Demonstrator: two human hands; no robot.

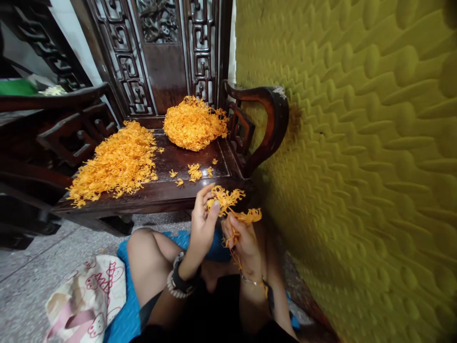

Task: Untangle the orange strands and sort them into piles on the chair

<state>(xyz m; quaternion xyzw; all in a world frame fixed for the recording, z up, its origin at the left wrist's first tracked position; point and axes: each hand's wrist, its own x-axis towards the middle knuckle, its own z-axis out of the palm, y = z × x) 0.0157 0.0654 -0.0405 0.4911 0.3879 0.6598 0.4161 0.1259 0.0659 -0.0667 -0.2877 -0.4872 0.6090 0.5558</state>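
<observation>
My left hand (203,220) is closed, thumb and fingers round a clump of small orange spidery pieces (225,197) that look like artificial flower parts. Close beside it, my right hand (247,245) is closed on a string of the same orange pieces (252,216), with thin orange strands hanging down toward the wrist. Both hands are held just in front of the dark wooden chair seat (171,190). On that seat lie a spread pile of orange pieces (117,159) at the left and a rounded heap (194,124) at the back right.
Several loose orange pieces (194,172) lie near the seat's front edge. A curved wooden armrest (276,114) stands at the right, by a yellow-green textured wall (357,157). A white cloth bag (103,281) rests on the left beside a blue mat (124,309).
</observation>
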